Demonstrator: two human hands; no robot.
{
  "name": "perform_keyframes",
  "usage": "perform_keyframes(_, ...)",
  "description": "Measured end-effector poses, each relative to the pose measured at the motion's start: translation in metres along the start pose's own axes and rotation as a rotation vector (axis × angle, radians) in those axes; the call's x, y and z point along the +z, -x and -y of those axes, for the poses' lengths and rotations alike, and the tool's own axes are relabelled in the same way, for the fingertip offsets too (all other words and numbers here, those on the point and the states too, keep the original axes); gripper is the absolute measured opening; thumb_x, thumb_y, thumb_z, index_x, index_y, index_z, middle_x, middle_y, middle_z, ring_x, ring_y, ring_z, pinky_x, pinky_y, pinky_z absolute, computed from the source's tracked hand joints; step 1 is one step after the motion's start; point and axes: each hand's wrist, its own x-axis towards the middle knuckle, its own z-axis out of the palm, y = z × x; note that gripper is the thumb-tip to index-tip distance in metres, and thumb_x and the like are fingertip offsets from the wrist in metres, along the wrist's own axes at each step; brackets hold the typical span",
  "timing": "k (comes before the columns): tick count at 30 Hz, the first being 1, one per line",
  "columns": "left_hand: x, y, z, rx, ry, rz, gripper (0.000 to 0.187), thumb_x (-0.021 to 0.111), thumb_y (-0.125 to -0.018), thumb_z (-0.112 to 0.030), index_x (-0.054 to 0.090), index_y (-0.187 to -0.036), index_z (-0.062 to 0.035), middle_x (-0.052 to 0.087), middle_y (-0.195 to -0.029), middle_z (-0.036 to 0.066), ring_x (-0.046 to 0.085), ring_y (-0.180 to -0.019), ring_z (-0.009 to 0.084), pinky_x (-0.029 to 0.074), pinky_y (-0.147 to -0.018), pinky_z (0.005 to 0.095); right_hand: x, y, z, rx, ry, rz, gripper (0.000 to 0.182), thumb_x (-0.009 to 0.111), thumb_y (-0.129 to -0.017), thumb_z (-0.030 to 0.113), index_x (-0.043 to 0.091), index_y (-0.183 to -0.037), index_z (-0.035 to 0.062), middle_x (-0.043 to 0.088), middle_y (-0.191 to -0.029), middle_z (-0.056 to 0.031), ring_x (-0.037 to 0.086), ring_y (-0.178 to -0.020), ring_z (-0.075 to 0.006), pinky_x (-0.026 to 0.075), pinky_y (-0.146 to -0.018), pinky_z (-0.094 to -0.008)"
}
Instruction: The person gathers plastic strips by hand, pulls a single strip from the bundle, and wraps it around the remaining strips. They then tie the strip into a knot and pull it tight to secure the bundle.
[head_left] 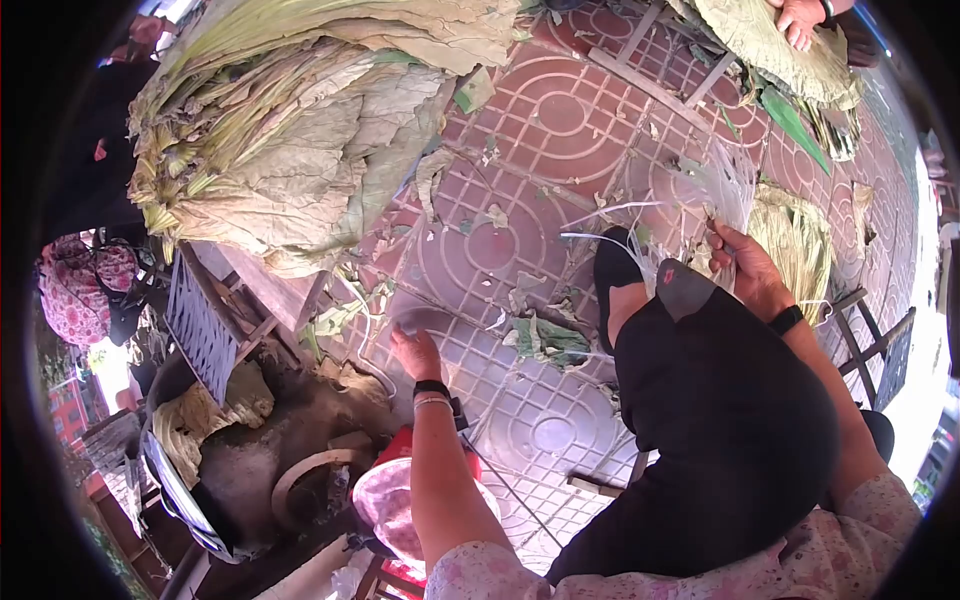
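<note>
Held out over the tiled floor, my left hand has its fingers bent together; a small greyish shape shows at the fingertips, too unclear to name. My right hand, beside my knee, is closed on a bundle of thin translucent strips that fan upward and to the left. A large pile of dried leaves lies beyond my left hand at the upper left. A smaller folded leaf bundle rests just right of my right hand.
Another person's hand touches a leaf stack at the upper right. Leaf scraps litter the tiled floor. A round basin, a pink-covered stool and a wooden frame stand around me.
</note>
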Motion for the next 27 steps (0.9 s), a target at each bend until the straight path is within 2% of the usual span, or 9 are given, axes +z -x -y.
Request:
perform_keyframes(1, -0.007, -0.01, 0.021, -0.116, -0.087, -0.048, 0.055, 0.059, -0.086, -0.019, 0.043, -0.137, -0.0049, 0.046, -0.136, 0.022, 0.045, -0.127, 0.0405, 0.039, -0.105, 0.0483, -0.001, 0.002, 0.001, 0.0, 0.012, -0.014, 0.022, 0.067, -0.093, 0.021, 0.06, -0.104, 0.0032, 0.057, -0.074, 0.0006, 0.044, -0.054, -0.0079, 0.045, -0.055, -0.0261)
perform_keyframes(3, -0.021, -0.02, 0.057, -0.148, -0.226, -0.041, 0.061, 0.054, -0.087, -0.019, 0.035, -0.143, -0.004, 0.037, -0.146, 0.022, 0.037, -0.136, 0.0397, 0.035, -0.109, 0.0487, 0.0, 0.008, 0.0, -0.02, 0.061, -0.048, 0.02, 0.067, -0.092, 0.02, 0.061, -0.102, 0.0038, 0.057, -0.073, 0.0005, 0.044, -0.053, -0.0081, 0.043, -0.054, -0.0256)
perform_keyframes(5, -0.032, -0.027, 0.062, -0.254, -0.173, 0.001, 0.059, 0.05, -0.089, -0.018, 0.033, -0.143, -0.0023, 0.035, -0.147, 0.022, 0.035, -0.137, 0.0397, 0.035, -0.11, 0.049, 0.0, 0.013, 0.0, -0.024, 0.12, -0.081, 0.019, 0.067, -0.092, 0.02, 0.061, -0.101, 0.004, 0.057, -0.072, 0.0005, 0.043, -0.053, -0.0082, 0.042, -0.053, -0.0255)
perform_keyframes(13, -0.025, -0.044, 0.063, -0.196, -0.328, -0.012, 0.056, 0.04, -0.091, -0.01, 0.032, -0.146, -0.0066, 0.036, -0.149, 0.02, 0.042, -0.132, 0.0416, 0.035, -0.11, 0.049, 0.012, 0.028, -0.002, -0.036, 0.279, -0.063, 0.016, 0.067, -0.091, 0.017, 0.062, -0.099, 0.0041, 0.059, -0.073, -0.0006, 0.046, -0.053, -0.0086, 0.042, -0.053, -0.0253)
perform_keyframes(17, -0.037, -0.048, 0.042, -0.236, -0.461, 0.122, 0.057, 0.043, -0.09, -0.007, 0.033, -0.146, -0.0068, 0.047, -0.135, 0.022, 0.048, -0.124, 0.0405, 0.041, -0.105, 0.048, 0.023, 0.031, -0.009, -0.015, 0.329, -0.069, 0.017, 0.067, -0.091, 0.017, 0.061, -0.101, 0.0044, 0.059, -0.073, -0.0006, 0.05, -0.057, -0.0089, 0.043, -0.055, -0.0241)
perform_keyframes(20, -0.031, -0.058, 0.06, -0.231, -0.385, 0.074, 0.06, 0.047, -0.087, -0.008, 0.034, -0.146, -0.0065, 0.048, -0.133, 0.024, 0.051, -0.123, 0.0382, 0.041, -0.103, 0.048, 0.03, 0.033, -0.014, 0.031, 0.315, -0.067, 0.016, 0.067, -0.091, 0.017, 0.062, -0.102, 0.0065, 0.061, -0.079, -0.0001, 0.055, -0.066, -0.0084, 0.046, -0.061, -0.0241)
perform_keyframes(23, -0.035, -0.062, 0.065, -0.199, -0.385, 0.13, 0.058, 0.046, -0.089, -0.009, 0.036, -0.146, -0.0081, 0.052, -0.127, 0.025, 0.054, -0.119, 0.0389, 0.045, -0.099, 0.0482, 0.033, 0.03, -0.021, -0.057, 0.366, -0.029, 0.023, 0.065, -0.092, 0.015, 0.061, -0.113, 0.0069, 0.064, -0.09, -0.0015, 0.059, -0.077, -0.0104, 0.049, -0.07, -0.027)
perform_keyframes(24, -0.036, -0.062, 0.063, -0.189, -0.369, 0.083, 0.047, 0.045, -0.09, -0.01, 0.047, -0.137, -0.0091, 0.055, -0.123, 0.024, 0.054, -0.119, 0.039, 0.046, -0.097, 0.0485, 0.048, 0.039, -0.018, -0.04, 0.34, -0.048, 0.027, 0.065, -0.092, 0.014, 0.059, -0.117, 0.0069, 0.064, -0.093, -0.0023, 0.059, -0.08, -0.0117, 0.05, -0.073, -0.0284)
perform_keyframes(27, -0.042, -0.064, 0.049, -0.345, -0.359, 0.115, 0.034, 0.047, -0.091, -0.014, 0.057, -0.123, -0.0067, 0.058, -0.119, 0.023, 0.056, -0.116, 0.0397, 0.047, -0.095, 0.049, 0.086, 0.063, -0.006, -0.004, 0.318, -0.082, 0.038, 0.062, -0.092, 0.012, 0.053, -0.129, 0.0064, 0.065, -0.102, -0.0046, 0.062, -0.089, -0.0149, 0.051, -0.081, -0.0317)
